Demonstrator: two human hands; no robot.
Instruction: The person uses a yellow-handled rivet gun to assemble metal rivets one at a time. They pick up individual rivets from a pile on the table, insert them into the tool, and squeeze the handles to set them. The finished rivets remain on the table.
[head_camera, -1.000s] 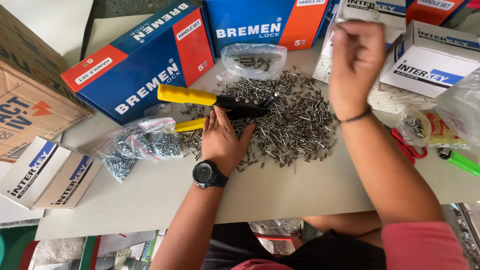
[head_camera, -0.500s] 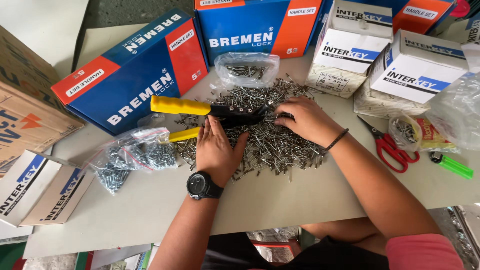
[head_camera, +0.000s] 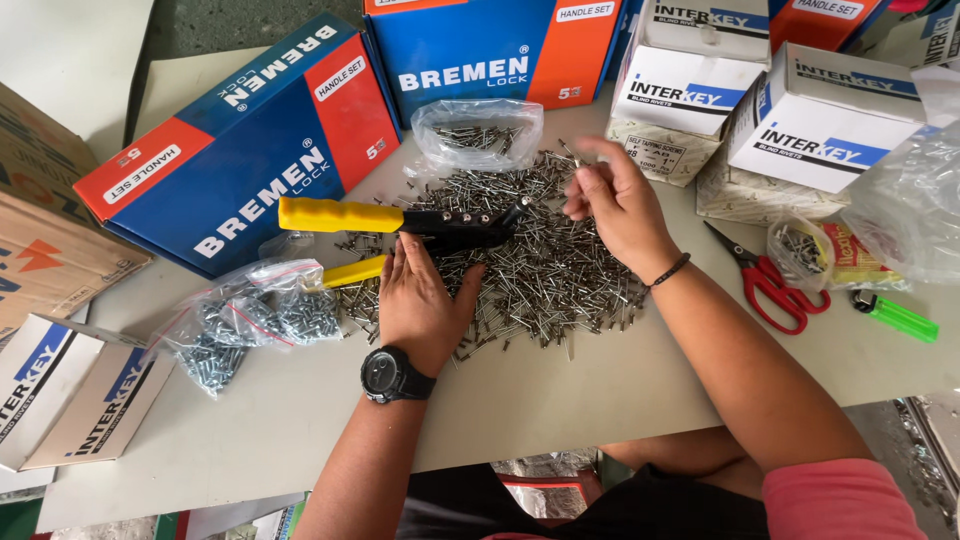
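Pinching one rivet, right hand floats above the pile; left hand lies flat, open, on the pile beside the tool

I read this as a hardware shop or a small workshop's packing bench. Along the far edge of the pale table stand blue and orange retail cartons of the kind door-handle sets come in, and to the right white fastener boxes are stacked close together. A loose heap of small metal rivets covers the middle, with clear plastic bags of screws to the left. A yellow-handled rivet tool lies across the heap. Red scissors sit at the right, brown shipping cartons at the far left. I see bare concrete floor beyond the table.
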